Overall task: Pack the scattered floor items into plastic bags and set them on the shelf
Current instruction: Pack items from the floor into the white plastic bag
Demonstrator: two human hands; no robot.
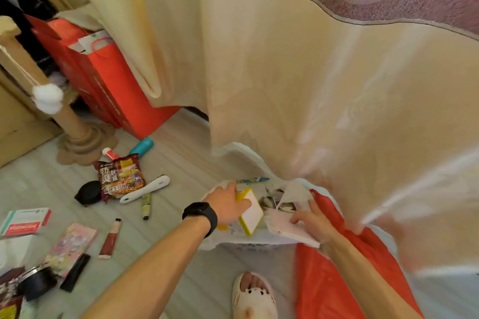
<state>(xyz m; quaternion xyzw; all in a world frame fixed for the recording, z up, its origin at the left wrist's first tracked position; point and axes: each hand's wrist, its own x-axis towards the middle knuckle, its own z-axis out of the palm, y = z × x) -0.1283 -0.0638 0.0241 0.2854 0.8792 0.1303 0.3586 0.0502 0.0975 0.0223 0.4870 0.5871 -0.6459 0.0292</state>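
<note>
My left hand, with a black watch on the wrist, grips a yellow and white box over a white printed plastic bag on the floor. My right hand holds the bag's right edge, fingers curled on the white plastic. A red plastic bag lies under my right forearm. Loose items lie on the floor to the left: a noodle packet, a white handle-shaped tool, a dark red tube, a teal bottle, a colourful booklet and a red and white box.
A cream curtain hangs right above the bags. Red paper bags lean at the back left beside a wooden post with a round base. My slippered foot stands at the bottom. Dark items lie bottom left.
</note>
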